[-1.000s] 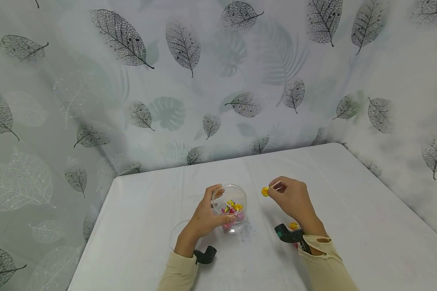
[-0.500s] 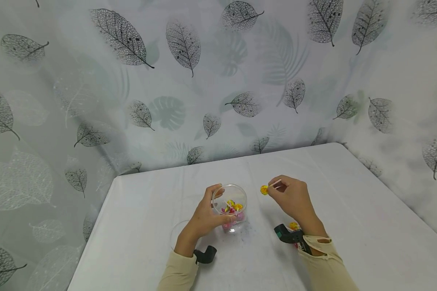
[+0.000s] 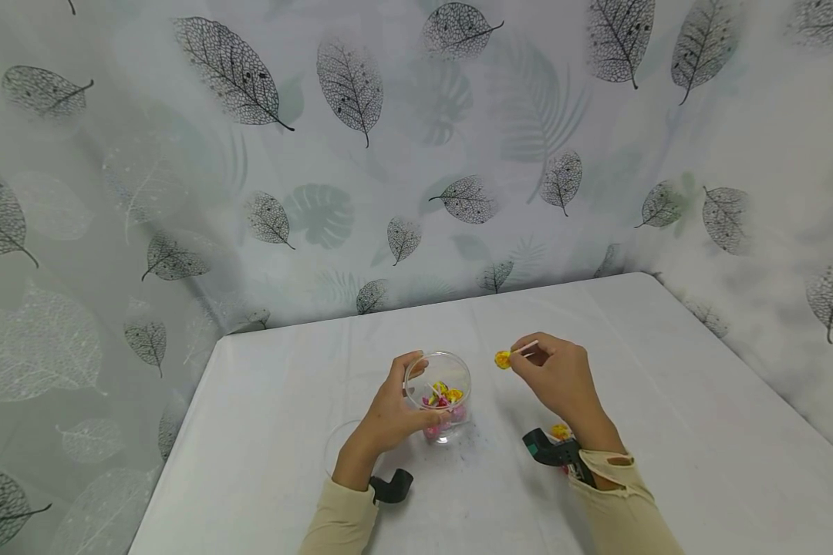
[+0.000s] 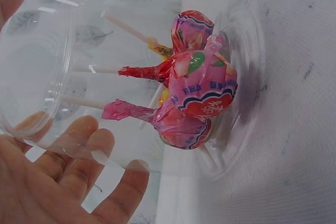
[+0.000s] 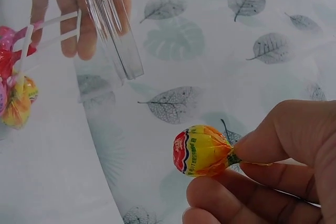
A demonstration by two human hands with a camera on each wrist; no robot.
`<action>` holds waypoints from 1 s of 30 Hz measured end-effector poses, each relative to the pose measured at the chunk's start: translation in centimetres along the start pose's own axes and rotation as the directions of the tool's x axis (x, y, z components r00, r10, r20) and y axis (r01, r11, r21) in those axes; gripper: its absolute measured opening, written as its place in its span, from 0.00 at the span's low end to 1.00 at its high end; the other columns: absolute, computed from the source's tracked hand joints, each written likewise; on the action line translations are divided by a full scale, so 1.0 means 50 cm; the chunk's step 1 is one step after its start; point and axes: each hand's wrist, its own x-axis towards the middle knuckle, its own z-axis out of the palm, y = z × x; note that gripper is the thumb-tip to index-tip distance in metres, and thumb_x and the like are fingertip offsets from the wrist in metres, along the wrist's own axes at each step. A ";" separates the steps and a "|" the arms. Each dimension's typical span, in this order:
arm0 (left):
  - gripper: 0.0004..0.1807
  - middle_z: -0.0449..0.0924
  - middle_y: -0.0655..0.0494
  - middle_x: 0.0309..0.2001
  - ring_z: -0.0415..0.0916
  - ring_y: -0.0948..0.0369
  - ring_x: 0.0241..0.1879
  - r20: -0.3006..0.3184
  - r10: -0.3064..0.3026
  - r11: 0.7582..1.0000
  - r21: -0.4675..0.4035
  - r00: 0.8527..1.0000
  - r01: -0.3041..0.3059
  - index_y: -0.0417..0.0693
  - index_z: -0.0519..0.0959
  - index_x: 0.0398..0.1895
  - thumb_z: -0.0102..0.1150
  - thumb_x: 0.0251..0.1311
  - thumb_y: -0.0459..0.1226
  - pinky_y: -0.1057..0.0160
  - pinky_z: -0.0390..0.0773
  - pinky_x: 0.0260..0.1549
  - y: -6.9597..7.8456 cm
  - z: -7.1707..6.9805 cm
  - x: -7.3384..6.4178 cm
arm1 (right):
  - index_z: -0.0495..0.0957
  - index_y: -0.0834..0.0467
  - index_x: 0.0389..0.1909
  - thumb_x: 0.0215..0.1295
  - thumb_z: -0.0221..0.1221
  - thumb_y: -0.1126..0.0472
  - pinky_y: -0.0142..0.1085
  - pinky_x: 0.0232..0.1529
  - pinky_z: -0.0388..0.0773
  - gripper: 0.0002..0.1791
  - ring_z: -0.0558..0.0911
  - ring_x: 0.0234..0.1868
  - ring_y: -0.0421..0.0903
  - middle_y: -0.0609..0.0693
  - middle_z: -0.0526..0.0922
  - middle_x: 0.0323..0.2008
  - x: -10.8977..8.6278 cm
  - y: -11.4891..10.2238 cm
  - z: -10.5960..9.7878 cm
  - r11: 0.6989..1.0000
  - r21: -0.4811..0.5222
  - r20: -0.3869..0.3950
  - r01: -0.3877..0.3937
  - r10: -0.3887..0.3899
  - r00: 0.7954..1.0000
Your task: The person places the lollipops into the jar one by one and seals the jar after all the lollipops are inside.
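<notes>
Backdrop (image 3: 416, 154): pale grey-white sheeting, printed with black skeleton leaves (image 3: 237, 75) and faint green foliage (image 3: 319, 216), enclosing back and both sides. Table (image 3: 284, 385): flat white top, far corners rounded, small dark marks (image 4: 308, 70) scattered on the surface. Light: soft, diffuse; left side greyer, right side brighter.
</notes>
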 end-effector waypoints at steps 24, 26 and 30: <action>0.56 0.66 0.53 0.77 0.57 0.49 0.78 -0.010 -0.012 1.000 -0.011 1.000 0.012 0.61 0.57 0.78 0.83 0.48 0.48 0.33 0.58 0.73 -0.001 0.002 0.000 | 0.88 0.58 0.39 0.65 0.67 0.68 0.34 0.27 0.81 0.04 0.88 0.30 0.44 0.52 0.91 0.33 -0.010 -0.022 0.009 0.980 0.172 0.024 0.100 -0.106 0.994; 0.56 0.66 0.53 0.77 0.57 0.49 0.78 -0.012 -0.013 1.000 -0.010 1.000 0.013 0.61 0.57 0.78 0.83 0.48 0.48 0.32 0.58 0.73 -0.001 0.003 0.000 | 0.88 0.57 0.39 0.65 0.67 0.68 0.34 0.28 0.81 0.05 0.88 0.31 0.43 0.51 0.91 0.33 -0.011 -0.022 0.010 0.978 0.182 0.030 0.106 -0.113 0.993; 0.56 0.67 0.54 0.77 0.58 0.49 0.78 -0.014 -0.012 1.000 -0.005 1.000 0.012 0.60 0.57 0.78 0.83 0.49 0.48 0.33 0.59 0.72 -0.003 0.003 0.001 | 0.88 0.57 0.39 0.65 0.68 0.69 0.34 0.29 0.82 0.06 0.88 0.31 0.42 0.51 0.91 0.34 -0.012 -0.023 0.014 0.970 0.211 0.040 0.118 -0.129 0.991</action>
